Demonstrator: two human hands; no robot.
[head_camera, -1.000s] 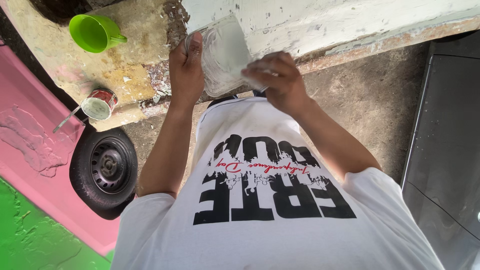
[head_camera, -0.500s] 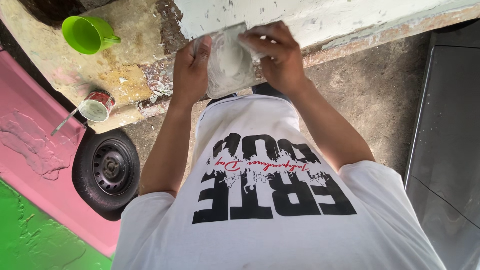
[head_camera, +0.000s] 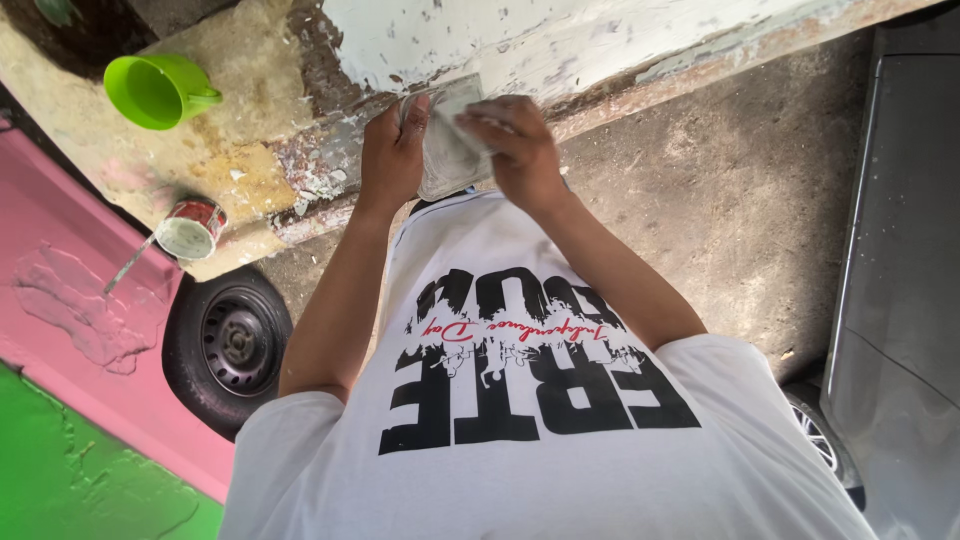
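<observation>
Both hands, left hand (head_camera: 392, 150) and right hand (head_camera: 515, 150), had fingers clamped on a pale sheet (head_camera: 447, 150) beside the peeling white wall (head_camera: 560, 40).

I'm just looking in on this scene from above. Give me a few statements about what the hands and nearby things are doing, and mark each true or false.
1. Both the left hand and the right hand grip the pale cloth. True.
2. The green cup lies inside the tyre. False: it sits on the stained ledge, well apart from the tyre.
3. The small paint tin has a stick poking out of it. True.
4. The person wears a plain black shirt. False: the shirt is white with black lettering.
</observation>
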